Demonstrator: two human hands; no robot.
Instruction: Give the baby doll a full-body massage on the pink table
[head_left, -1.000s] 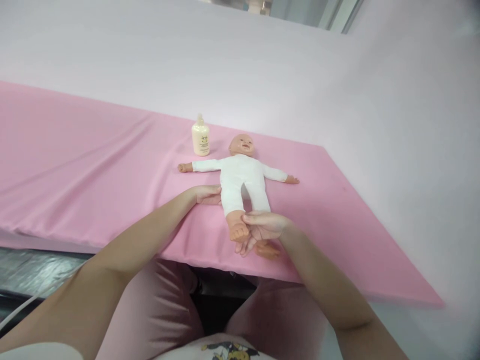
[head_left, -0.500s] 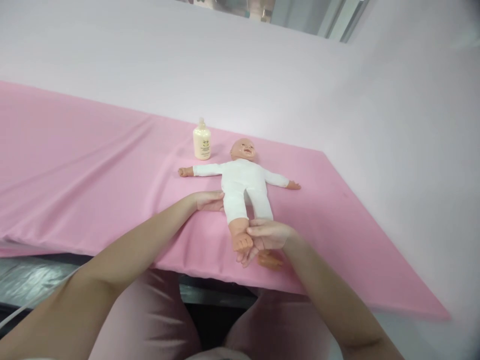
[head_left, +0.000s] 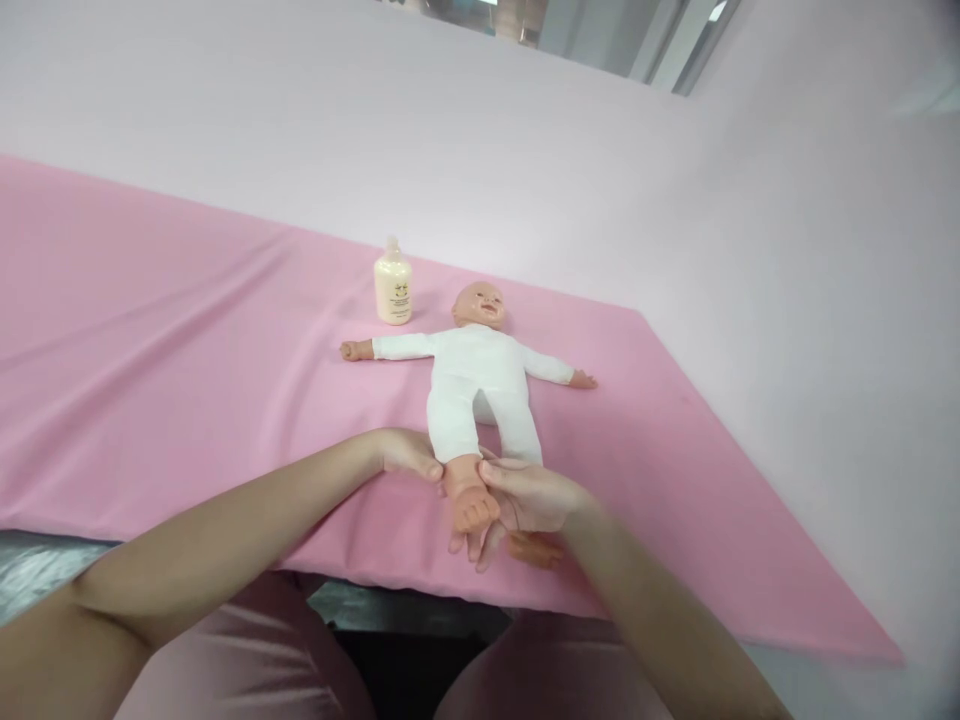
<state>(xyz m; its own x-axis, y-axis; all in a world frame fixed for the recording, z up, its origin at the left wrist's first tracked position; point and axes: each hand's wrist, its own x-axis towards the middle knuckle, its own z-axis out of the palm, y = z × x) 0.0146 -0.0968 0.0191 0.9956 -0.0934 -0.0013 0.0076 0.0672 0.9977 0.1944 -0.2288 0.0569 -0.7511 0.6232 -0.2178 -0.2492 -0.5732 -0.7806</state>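
Note:
A baby doll (head_left: 480, 365) with a white cloth body lies on its back, arms spread, its feet toward me. My left hand (head_left: 411, 455) is at the outer side of the leg on the left, just above the bare ankle, thumb on top and fingers hidden beneath. My right hand (head_left: 529, 495) holds the same lower leg from the inner side; its thumb rests at the ankle and its fingers pass under the foot (head_left: 474, 510). The doll's other foot (head_left: 536, 548) lies on the pink cover, partly behind my right hand.
A cream-coloured pump bottle (head_left: 394, 290) stands beyond the doll's outstretched arm on the left. The pink cover (head_left: 187, 340) has folds on its left part. Behind it rises a pale wall (head_left: 300, 120) with a window (head_left: 592, 40) at the top.
My left hand has slid from the doll's hip and thigh down to its lower leg. My right hand stays at the ankle. The view has shifted slightly.

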